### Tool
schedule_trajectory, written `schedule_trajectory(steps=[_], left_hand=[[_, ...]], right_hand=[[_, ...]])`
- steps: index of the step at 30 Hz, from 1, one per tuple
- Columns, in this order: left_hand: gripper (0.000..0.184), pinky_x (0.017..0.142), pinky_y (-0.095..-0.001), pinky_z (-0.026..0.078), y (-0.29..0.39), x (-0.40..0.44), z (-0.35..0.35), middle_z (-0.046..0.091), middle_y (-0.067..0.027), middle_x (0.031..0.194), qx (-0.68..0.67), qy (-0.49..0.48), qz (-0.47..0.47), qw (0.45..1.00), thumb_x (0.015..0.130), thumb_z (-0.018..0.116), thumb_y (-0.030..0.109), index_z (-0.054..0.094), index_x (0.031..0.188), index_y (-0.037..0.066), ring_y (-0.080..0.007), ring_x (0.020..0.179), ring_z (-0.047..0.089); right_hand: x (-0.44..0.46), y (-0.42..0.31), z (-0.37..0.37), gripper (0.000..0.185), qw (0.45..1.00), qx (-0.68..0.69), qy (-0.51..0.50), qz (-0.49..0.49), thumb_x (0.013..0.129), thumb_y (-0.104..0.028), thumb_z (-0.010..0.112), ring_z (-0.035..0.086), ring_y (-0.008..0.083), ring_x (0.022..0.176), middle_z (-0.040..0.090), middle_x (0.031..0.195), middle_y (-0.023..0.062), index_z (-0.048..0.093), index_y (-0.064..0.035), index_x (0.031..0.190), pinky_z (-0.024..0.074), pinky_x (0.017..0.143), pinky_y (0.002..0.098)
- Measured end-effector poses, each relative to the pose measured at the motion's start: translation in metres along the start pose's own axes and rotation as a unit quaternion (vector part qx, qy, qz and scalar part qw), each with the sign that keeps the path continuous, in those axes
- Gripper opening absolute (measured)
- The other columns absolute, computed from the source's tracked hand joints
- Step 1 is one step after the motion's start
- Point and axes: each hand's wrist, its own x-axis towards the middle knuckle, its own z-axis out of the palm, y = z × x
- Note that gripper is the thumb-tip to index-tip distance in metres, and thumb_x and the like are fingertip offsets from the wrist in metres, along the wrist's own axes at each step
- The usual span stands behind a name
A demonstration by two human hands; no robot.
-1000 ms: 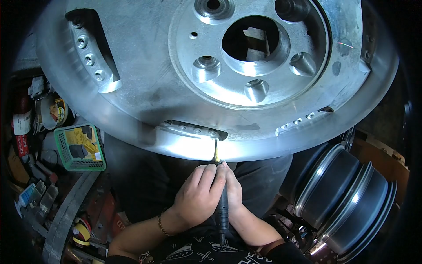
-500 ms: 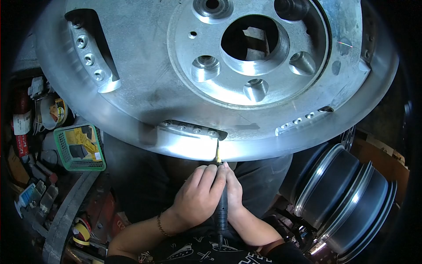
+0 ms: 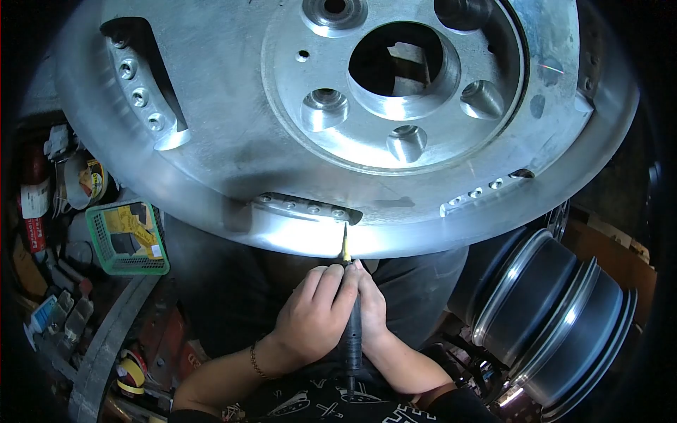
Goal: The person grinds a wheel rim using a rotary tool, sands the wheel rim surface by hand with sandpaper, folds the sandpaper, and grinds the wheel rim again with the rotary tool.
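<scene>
A large bare-metal wheel (image 3: 226, 127) with a hub, bolt holes and slotted openings fills the upper view. Both hands hold a slim black pen-shaped rotary handpiece (image 3: 355, 338) upright below its rim. My left hand (image 3: 310, 310), with a bracelet at the wrist, is closed around the handpiece from the left. From the right, my right hand (image 3: 371, 303) closes on it, with its thumb near the top. A narrow yellowish tip (image 3: 346, 243) reaches the bright rim by the right end of the lower slot (image 3: 310, 206). Whether it touches the metal cannot be made out.
At the left a green plastic basket (image 3: 130, 266) holds yellow packets, among tools and a red bottle (image 3: 35, 166). A curved metal strip (image 3: 106, 345) runs below it. Several shiny wheel rims (image 3: 564, 324) lie at the right. Dark-clothed legs (image 3: 226, 282) are under the wheel.
The handpiece, its tip and both hands have shifted slightly left. The wheel's hub also appears a little further left. The grip is unchanged.
</scene>
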Motion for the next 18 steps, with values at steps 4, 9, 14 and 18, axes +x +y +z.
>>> schedule_trajectory(steps=[4,9,14,18], left_hand=[[0.041,0.086,-0.0403,0.053,-0.0005,0.0017,-0.0015,0.057,-0.0215,0.109,-0.006,-0.019,0.001,1.000,0.080,0.062,0.005,0.061,0.119,-0.009,-0.0343,0.097,0.059],[0.041,0.086,-0.0403,0.053,-0.0007,0.0001,-0.0007,0.057,-0.0217,0.109,-0.006,-0.002,-0.001,1.000,0.080,0.062,0.005,0.061,0.119,-0.009,-0.0344,0.097,0.059],[0.041,0.086,-0.0404,0.053,-0.0015,0.0007,-0.0012,0.057,-0.0216,0.109,-0.002,-0.013,0.005,1.000,0.080,0.061,0.004,0.061,0.119,-0.010,-0.0345,0.097,0.059],[0.041,0.086,-0.0404,0.053,-0.0019,-0.0016,-0.0018,0.058,-0.0217,0.108,0.002,0.002,-0.004,1.000,0.081,0.061,0.004,0.061,0.119,-0.010,-0.0347,0.097,0.059]], right_hand=[[-0.0007,0.0001,0.0015,0.033,1.000,0.018,0.005,-0.005,0.109,-0.033,0.037,0.055,0.0068,0.077,0.058,0.088,0.0002,0.058,-0.0079,0.105,0.0467,0.072,0.0250],[0.0002,-0.0004,0.0003,0.033,1.000,-0.005,0.003,0.000,0.109,-0.033,0.037,0.055,0.0070,0.076,0.058,0.087,0.0003,0.058,-0.0079,0.104,0.0472,0.071,0.0251],[0.0005,-0.0006,0.0033,0.033,1.000,0.014,0.002,-0.009,0.109,-0.033,0.037,0.056,0.0070,0.076,0.058,0.087,0.0005,0.058,-0.0079,0.104,0.0473,0.069,0.0250],[0.0024,0.0004,0.0017,0.033,1.000,-0.003,-0.009,0.015,0.109,-0.034,0.038,0.055,0.0071,0.076,0.058,0.086,0.0003,0.058,-0.0078,0.104,0.0472,0.071,0.0251]])
